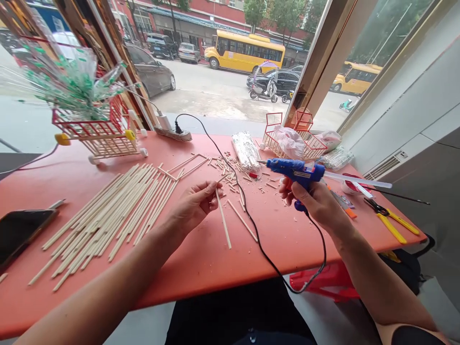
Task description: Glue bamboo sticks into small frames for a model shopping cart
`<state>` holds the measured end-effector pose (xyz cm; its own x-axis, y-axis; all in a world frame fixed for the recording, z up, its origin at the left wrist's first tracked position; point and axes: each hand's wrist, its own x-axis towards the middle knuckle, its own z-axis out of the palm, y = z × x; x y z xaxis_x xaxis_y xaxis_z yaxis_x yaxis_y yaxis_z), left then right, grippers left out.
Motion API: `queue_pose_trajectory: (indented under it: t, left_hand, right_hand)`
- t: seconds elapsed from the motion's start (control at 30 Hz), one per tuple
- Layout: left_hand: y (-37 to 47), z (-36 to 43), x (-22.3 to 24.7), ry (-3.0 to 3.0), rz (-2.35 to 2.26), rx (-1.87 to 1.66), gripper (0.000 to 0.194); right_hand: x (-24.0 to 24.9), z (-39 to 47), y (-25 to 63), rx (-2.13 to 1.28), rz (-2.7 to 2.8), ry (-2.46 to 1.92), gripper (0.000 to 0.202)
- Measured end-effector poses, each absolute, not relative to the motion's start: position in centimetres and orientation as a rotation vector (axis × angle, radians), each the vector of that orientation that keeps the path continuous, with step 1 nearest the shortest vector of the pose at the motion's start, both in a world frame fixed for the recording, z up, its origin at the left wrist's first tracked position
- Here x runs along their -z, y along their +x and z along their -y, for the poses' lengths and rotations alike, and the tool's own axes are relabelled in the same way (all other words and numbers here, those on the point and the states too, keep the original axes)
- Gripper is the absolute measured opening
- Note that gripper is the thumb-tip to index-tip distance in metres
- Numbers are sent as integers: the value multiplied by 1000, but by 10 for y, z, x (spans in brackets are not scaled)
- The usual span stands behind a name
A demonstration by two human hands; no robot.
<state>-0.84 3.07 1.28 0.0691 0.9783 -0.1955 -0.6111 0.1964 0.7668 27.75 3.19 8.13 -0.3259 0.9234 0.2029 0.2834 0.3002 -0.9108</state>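
My left hand is closed in a pinch on a thin wooden stick, which slants down toward the table's front edge. A short piece pokes out beyond the fingertips; whether it is joined to the stick I cannot tell. Wrapped round the handle of a blue hot glue gun, my right hand holds it above the table, nozzle pointing left. A clear glue stick juts from its back. Another loose stick lies just right of the held one. Beyond my left hand rests an open frame of sticks.
Many long sticks are spread at left, near a phone. Short offcuts litter the middle. The black cord crosses the table from a power strip. Yellow-handled pliers lie right; a small stick cart stands back left.
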Motion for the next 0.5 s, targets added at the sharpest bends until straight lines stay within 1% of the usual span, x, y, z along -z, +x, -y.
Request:
queue_pose_trajectory:
  t: [0.1,0.17,0.37,0.5]
  left_hand:
    - [-10,-31,-14,531,-827,-1307,33]
    - [-11,-31,-15,517,-849,-1322,31]
    - [-10,-31,-12,548,-903,-1333,35]
    - [-8,-29,-11,570,-915,-1322,42]
  right_hand:
    - [-69,-42,251,-1117,1850,-1005,53]
    - [-59,-46,243,-1118,1858,-976,54]
    - [-41,-46,242,-1170,1810,-985,49]
    - [-39,-45,242,-1202,1820,-1033,52]
